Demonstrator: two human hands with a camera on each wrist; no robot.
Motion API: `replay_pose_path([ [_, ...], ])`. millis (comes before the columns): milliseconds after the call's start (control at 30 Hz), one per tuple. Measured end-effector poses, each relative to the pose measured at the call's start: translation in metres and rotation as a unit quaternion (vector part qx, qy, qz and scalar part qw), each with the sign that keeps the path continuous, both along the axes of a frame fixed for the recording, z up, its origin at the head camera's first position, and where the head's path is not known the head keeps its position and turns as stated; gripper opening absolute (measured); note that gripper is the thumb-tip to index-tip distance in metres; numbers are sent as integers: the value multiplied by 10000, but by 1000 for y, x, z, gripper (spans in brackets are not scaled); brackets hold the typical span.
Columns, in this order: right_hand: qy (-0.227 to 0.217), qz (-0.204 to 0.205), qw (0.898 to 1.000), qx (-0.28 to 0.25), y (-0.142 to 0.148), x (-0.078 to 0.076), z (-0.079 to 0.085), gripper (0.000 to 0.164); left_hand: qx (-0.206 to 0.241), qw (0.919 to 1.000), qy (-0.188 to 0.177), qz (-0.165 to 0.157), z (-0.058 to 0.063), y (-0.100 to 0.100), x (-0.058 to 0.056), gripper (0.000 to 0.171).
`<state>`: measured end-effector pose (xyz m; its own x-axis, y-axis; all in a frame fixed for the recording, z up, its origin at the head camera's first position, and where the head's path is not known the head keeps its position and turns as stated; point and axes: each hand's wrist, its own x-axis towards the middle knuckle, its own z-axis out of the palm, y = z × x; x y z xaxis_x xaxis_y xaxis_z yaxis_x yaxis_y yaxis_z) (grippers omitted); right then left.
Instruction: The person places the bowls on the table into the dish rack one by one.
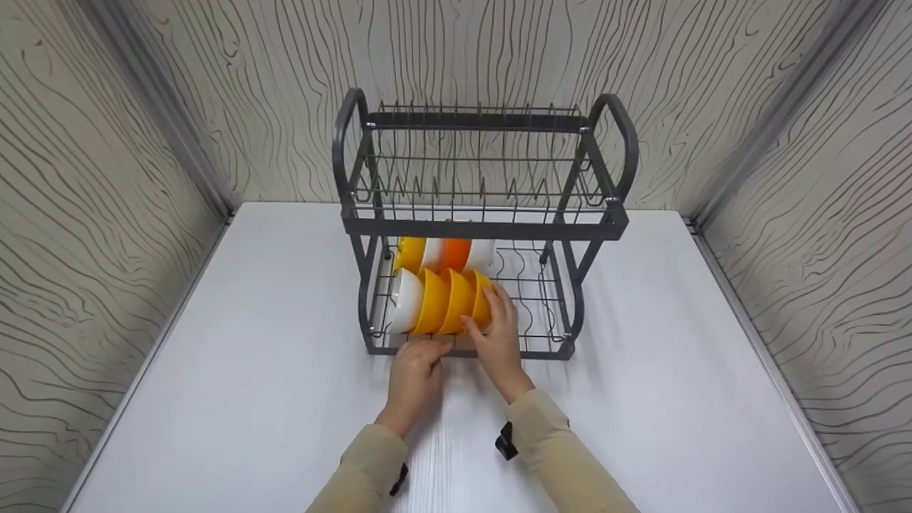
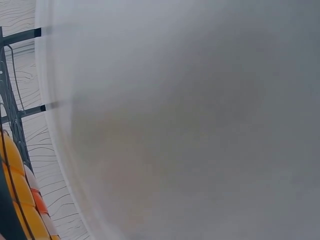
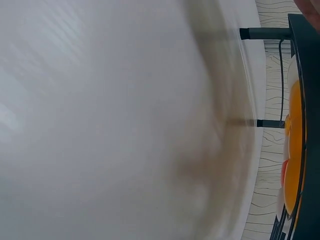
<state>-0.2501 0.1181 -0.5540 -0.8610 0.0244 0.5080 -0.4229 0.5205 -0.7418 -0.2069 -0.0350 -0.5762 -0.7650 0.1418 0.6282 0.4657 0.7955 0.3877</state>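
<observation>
On the lower tier of a dark dish rack [image 1: 484, 229], a front row of bowls stands on edge: a white bowl [image 1: 405, 303] at the left, then yellow bowls [image 1: 433, 303]. My right hand [image 1: 499, 338] holds the rightmost yellow bowl [image 1: 482, 303], thumb at its near left side and fingers over its right. My left hand [image 1: 417, 367] is at the rack's front rail, below the white bowl; its fingertips are hidden. In the right wrist view, part of my right hand [image 3: 311, 12] shows beside the rail [image 3: 312, 125].
Behind the front row stand more bowls, among them an orange bowl [image 1: 456, 253] and a yellow one [image 1: 410, 253]. The rack's upper tier [image 1: 484, 192] has wire dividers and overhangs the back row. A white table [image 1: 285, 320] lies beneath, with patterned walls [image 1: 463, 43] around it.
</observation>
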Motion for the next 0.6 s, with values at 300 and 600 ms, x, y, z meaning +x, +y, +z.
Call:
replay_pose_path([
  [300,-735,520,9959,12,19,-6,21,69,-623,9888,-1356,-98,21,-4,8,30],
  [600,-1183,432,9880,898,63,-7,49,73,-997,9740,-1981,-471,45,-25,19,35],
])
